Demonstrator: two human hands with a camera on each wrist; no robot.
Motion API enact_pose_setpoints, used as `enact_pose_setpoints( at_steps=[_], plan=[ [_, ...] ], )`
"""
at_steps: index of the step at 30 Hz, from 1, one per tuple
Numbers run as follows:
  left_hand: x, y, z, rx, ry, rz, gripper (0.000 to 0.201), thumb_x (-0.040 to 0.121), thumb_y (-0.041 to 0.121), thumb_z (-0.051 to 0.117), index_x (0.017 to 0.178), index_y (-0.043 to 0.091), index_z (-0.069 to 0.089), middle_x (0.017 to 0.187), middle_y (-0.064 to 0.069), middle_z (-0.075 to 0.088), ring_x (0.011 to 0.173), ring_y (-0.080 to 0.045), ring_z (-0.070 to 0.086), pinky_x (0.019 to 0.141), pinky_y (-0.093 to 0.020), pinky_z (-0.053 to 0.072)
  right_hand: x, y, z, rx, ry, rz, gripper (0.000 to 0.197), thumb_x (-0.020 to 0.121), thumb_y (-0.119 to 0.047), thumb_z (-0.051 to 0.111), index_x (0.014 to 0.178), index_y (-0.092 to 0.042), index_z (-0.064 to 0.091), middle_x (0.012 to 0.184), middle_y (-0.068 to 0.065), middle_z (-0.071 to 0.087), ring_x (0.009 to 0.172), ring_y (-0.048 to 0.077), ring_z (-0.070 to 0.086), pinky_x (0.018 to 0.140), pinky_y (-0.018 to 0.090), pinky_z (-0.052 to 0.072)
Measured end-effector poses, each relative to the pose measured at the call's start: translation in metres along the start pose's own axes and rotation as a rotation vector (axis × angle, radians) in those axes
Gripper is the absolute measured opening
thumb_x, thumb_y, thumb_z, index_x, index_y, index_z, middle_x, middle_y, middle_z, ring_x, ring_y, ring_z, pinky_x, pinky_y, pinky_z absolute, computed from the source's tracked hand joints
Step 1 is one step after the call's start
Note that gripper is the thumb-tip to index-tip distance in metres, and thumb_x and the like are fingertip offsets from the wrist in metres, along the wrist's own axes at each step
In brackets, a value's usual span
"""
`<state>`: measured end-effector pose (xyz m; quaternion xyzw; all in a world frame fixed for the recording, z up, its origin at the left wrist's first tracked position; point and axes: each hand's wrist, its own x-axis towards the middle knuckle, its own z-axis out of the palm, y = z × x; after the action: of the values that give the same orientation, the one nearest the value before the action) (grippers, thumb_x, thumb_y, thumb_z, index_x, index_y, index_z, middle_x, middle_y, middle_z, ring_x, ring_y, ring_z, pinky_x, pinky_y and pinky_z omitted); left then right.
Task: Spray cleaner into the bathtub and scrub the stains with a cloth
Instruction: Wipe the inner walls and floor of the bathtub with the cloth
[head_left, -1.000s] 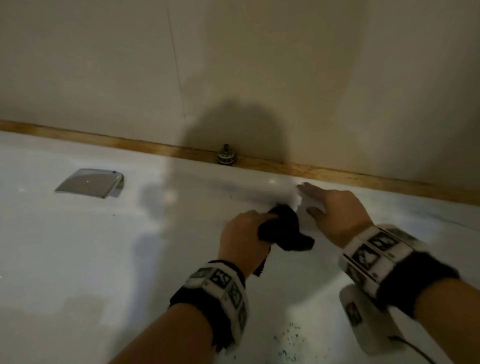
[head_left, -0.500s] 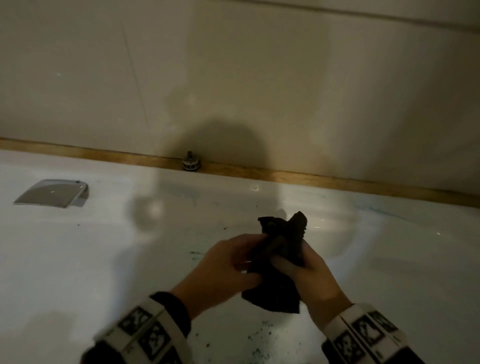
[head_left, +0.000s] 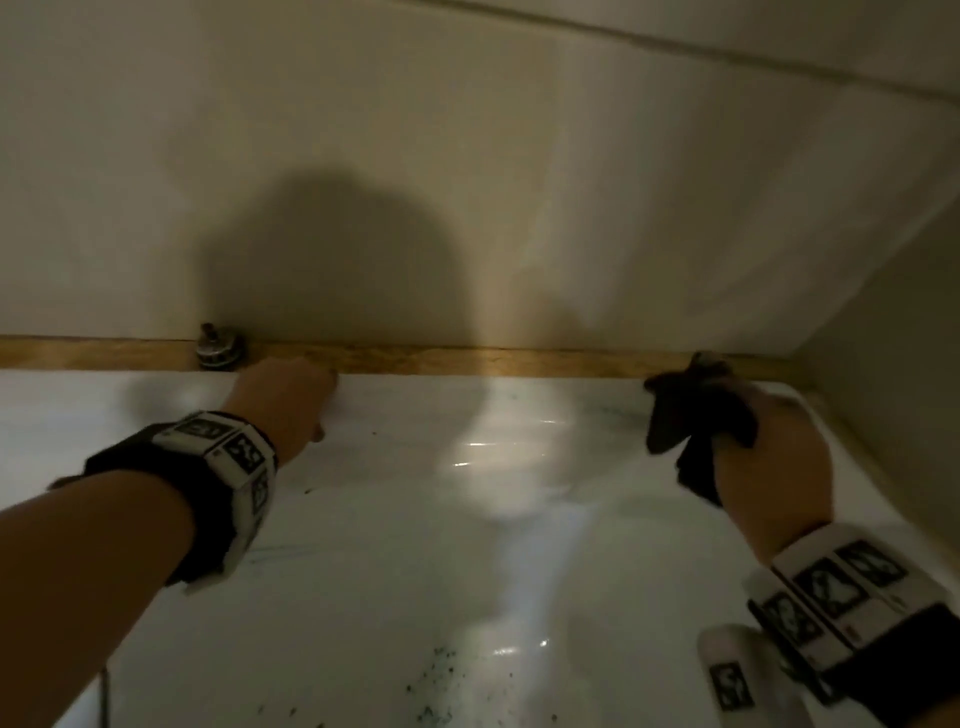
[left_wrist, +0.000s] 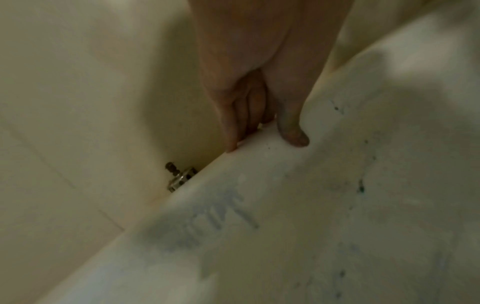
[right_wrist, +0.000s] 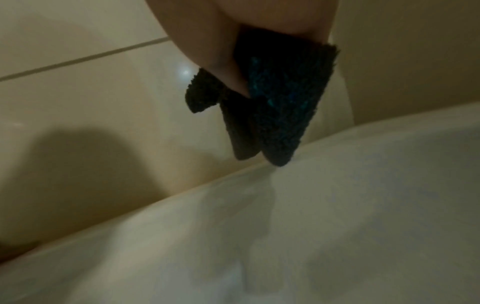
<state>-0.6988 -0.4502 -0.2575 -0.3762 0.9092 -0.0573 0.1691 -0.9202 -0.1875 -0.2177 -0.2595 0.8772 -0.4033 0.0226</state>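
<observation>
The white bathtub (head_left: 395, 566) fills the lower view. My left hand (head_left: 291, 400) rests on its far rim. In the left wrist view, the left hand (left_wrist: 259, 131) has straight fingers (left_wrist: 231, 131) behind the rim edge and its thumb on the inner wall. My right hand (head_left: 769, 457) grips a bunched dark cloth (head_left: 691, 415) at the far right rim. In the right wrist view the cloth (right_wrist: 280, 107) hangs from the right hand (right_wrist: 233, 67), its tip touching the rim. Dark specks (head_left: 436, 670) dot the tub floor. A bluish-grey smear (left_wrist: 213, 222) marks the inner wall below my left hand.
A small metal fitting (head_left: 219, 349) stands on the brown strip (head_left: 519, 361) between tub and tiled wall (head_left: 467, 156), just left of my left hand. The walls meet in a corner (head_left: 810, 374) right of the cloth. No spray bottle is in view.
Both hands held the cloth together over the tub middle. They have parted: the left has gone to the far rim, the right has carried the cloth to the far right corner.
</observation>
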Motion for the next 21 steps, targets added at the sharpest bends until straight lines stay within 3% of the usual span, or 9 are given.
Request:
enact_pose_setpoints(
  at_steps=[2, 5, 7, 9, 11, 13, 15, 17, 21],
  plan=[
    [-0.002, 0.001, 0.001, 0.06, -0.01, 0.028, 0.055, 0.093, 0.029, 0.053, 0.142, 0.014, 0.033, 0.134, -0.005, 0.048, 0.117, -0.021, 0.053, 0.095, -0.029, 0.046, 0.02, 0.018, -0.013, -0.309, 0.073, 0.041, 0.031, 0.091, -0.004, 0.045, 0.119, -0.008, 0.057, 0.092, 0.023, 0.056, 0.079, 0.033, 0.052, 0.064, 0.029, 0.037],
    [0.0, -0.002, 0.001, 0.106, 0.016, 0.062, 0.059, 0.093, 0.035, 0.051, 0.144, 0.016, 0.029, 0.135, -0.002, 0.047, 0.116, -0.018, 0.053, 0.094, -0.028, 0.046, 0.048, 0.032, -0.027, -0.526, 0.049, 0.256, 0.04, 0.089, -0.008, 0.045, 0.129, -0.001, 0.048, 0.129, 0.029, 0.042, 0.115, 0.042, 0.044, 0.09, 0.047, 0.036],
    [0.003, -0.003, 0.004, 0.114, 0.0, 0.06, 0.063, 0.093, 0.038, 0.05, 0.146, 0.015, 0.024, 0.137, -0.003, 0.043, 0.117, -0.018, 0.052, 0.094, -0.028, 0.047, 0.064, 0.044, -0.025, -0.705, -0.033, 0.337, 0.044, 0.091, -0.012, 0.044, 0.134, -0.001, 0.043, 0.139, 0.028, 0.035, 0.125, 0.046, 0.035, 0.099, 0.052, 0.032],
    [0.007, -0.003, 0.005, 0.141, -0.021, 0.059, 0.068, 0.094, 0.039, 0.047, 0.147, 0.012, 0.016, 0.141, -0.004, 0.039, 0.12, -0.018, 0.05, 0.096, -0.027, 0.045, 0.078, 0.067, -0.016, -0.855, -0.139, 0.316, 0.052, 0.098, -0.021, 0.036, 0.146, -0.012, 0.019, 0.147, 0.015, 0.031, 0.132, 0.042, 0.028, 0.105, 0.055, 0.028],
    [0.012, -0.005, 0.008, 0.159, -0.033, 0.081, 0.073, 0.095, 0.041, 0.045, 0.149, 0.012, 0.007, 0.148, -0.005, 0.031, 0.125, -0.018, 0.046, 0.098, -0.027, 0.043, 0.088, 0.075, -0.004, -0.86, -0.217, 0.304, 0.057, 0.099, -0.026, 0.029, 0.148, -0.013, 0.002, 0.14, 0.009, 0.043, 0.131, 0.039, 0.031, 0.107, 0.053, 0.03],
    [0.014, -0.007, 0.011, 0.175, -0.033, 0.103, 0.073, 0.096, 0.041, 0.043, 0.15, 0.013, 0.003, 0.15, -0.005, 0.026, 0.128, -0.017, 0.043, 0.099, -0.025, 0.041, 0.087, 0.059, 0.024, -0.795, -0.237, 0.294, 0.055, 0.098, -0.026, 0.027, 0.148, -0.012, 0.011, 0.131, 0.013, 0.05, 0.124, 0.037, 0.04, 0.104, 0.048, 0.034],
    [0.013, -0.006, 0.013, 0.177, -0.009, 0.113, 0.071, 0.096, 0.04, 0.042, 0.15, 0.014, 0.004, 0.149, -0.005, 0.028, 0.127, -0.017, 0.043, 0.099, -0.025, 0.041, 0.08, 0.028, 0.062, -0.775, -0.213, 0.178, 0.051, 0.095, -0.034, 0.021, 0.143, -0.022, 0.032, 0.132, 0.019, 0.045, 0.117, 0.037, 0.045, 0.1, 0.047, 0.034],
    [0.012, -0.005, 0.014, 0.174, 0.016, 0.114, 0.07, 0.096, 0.041, 0.042, 0.149, 0.014, 0.006, 0.146, -0.003, 0.03, 0.125, -0.016, 0.045, 0.096, -0.024, 0.042, 0.065, -0.004, 0.101, -0.788, -0.238, 0.017, 0.047, 0.093, -0.036, 0.026, 0.13, -0.024, 0.051, 0.133, 0.018, 0.04, 0.115, 0.036, 0.044, 0.102, 0.045, 0.031],
    [0.012, -0.005, 0.011, 0.137, 0.01, 0.1, 0.07, 0.094, 0.042, 0.046, 0.148, 0.013, 0.013, 0.141, -0.003, 0.036, 0.121, -0.016, 0.046, 0.094, -0.025, 0.043, 0.026, -0.061, 0.151, -0.67, -0.41, -0.259, 0.038, 0.092, -0.033, 0.039, 0.127, -0.046, 0.048, 0.133, 0.012, 0.039, 0.114, 0.034, 0.042, 0.103, 0.044, 0.028]
  ],
)
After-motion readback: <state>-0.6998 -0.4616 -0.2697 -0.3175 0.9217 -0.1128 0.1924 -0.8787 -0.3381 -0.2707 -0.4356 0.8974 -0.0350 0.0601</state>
